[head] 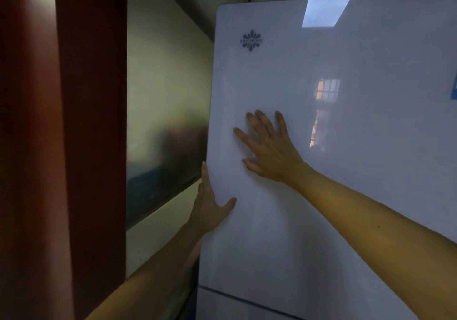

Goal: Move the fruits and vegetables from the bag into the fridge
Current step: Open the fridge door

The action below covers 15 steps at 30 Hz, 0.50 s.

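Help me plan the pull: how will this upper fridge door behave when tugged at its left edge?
The upper fridge door looks stiff, so it should swing whole, not flex. Its glossy, reflective face seems slippery; the left hand at the edge likely grips better than the flat right hand.

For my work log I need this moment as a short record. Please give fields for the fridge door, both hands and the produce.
upper door: white, glossy, dark logo near top left
door state: looks shut; not sure
left hand: at the door's left edge, thumb on its front, other fingers partly hidden
right hand: flat on the door front, fingers spread
lower door: only its top seam shows
bag, produce: not in view
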### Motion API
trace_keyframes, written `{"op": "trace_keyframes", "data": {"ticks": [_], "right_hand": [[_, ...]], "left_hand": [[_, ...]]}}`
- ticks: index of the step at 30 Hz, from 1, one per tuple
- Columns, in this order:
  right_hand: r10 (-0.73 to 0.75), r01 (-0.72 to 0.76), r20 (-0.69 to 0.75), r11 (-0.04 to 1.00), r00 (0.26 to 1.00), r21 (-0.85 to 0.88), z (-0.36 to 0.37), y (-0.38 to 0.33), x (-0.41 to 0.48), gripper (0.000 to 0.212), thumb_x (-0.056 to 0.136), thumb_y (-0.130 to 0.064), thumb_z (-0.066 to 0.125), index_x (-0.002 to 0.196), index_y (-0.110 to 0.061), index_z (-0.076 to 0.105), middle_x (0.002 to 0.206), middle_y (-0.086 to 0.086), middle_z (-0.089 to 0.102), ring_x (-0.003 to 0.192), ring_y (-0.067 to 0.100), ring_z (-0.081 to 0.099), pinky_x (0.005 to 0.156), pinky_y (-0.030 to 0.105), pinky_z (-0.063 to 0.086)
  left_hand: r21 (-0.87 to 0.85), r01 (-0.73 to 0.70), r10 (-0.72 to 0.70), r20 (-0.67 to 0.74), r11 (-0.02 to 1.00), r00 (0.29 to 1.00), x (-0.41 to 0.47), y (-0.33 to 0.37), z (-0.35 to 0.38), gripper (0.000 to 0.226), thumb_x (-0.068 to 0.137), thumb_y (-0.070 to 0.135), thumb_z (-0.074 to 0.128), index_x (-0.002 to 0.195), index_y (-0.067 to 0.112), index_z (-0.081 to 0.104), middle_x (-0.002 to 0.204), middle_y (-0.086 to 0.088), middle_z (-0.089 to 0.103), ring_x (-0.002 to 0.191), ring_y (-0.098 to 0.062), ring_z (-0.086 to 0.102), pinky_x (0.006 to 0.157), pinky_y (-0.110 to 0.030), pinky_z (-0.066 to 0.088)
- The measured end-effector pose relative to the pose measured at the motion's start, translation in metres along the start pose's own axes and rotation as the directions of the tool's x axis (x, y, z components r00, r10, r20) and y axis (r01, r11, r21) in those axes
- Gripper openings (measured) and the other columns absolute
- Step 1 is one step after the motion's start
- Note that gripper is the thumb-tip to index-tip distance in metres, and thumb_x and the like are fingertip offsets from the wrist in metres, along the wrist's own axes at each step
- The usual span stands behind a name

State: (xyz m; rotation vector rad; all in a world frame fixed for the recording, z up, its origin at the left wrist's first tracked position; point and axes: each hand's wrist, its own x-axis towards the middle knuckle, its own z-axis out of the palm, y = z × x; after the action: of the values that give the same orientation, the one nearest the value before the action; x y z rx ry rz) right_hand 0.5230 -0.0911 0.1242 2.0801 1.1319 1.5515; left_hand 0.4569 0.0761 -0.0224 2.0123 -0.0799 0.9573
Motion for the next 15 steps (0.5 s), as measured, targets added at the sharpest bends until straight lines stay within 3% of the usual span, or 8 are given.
{"op": "trace_keyframes", "data": {"ticks": [6,12,15], "right_hand": [[-0.021,0.016,-0.144,0.999,0.989,-0.038,0.022,0.000,0.000,0.072,0.086,-0.060,0.046,0.147,-0.024,0.037,0.153,0.024,0.028,0.143,0.042,0.024,0.110,0.070,0.012],[-0.015,0.004,-0.196,0.998,0.981,-0.059,0.027,-0.002,0.002,0.071,0.088,-0.061,0.043,0.148,-0.024,0.035,0.154,0.024,0.026,0.143,0.042,0.022,0.110,0.071,0.011],[-0.011,-0.001,-0.208,0.998,0.978,-0.061,0.028,-0.002,0.001,0.071,0.088,-0.060,0.042,0.148,-0.023,0.035,0.154,0.024,0.026,0.143,0.042,0.022,0.110,0.071,0.011]], "left_hand": [[-0.018,0.000,0.000,-0.043,1.000,0.999,0.005,-0.010,0.008,0.123,0.065,0.067,0.069,0.146,0.040,-0.019,0.155,0.026,-0.001,0.145,-0.011,0.012,0.117,-0.050,0.022],[-0.028,0.014,-0.017,-0.082,1.000,0.996,0.006,-0.017,0.013,0.122,0.064,0.068,0.070,0.147,0.041,-0.016,0.151,0.031,0.002,0.141,-0.004,0.017,0.115,-0.044,0.025],[-0.016,0.049,-0.050,-0.096,0.999,0.994,0.004,-0.015,0.013,0.122,0.063,0.068,0.070,0.146,0.043,-0.016,0.152,0.028,0.006,0.139,-0.008,0.020,0.112,-0.043,0.026]]}}
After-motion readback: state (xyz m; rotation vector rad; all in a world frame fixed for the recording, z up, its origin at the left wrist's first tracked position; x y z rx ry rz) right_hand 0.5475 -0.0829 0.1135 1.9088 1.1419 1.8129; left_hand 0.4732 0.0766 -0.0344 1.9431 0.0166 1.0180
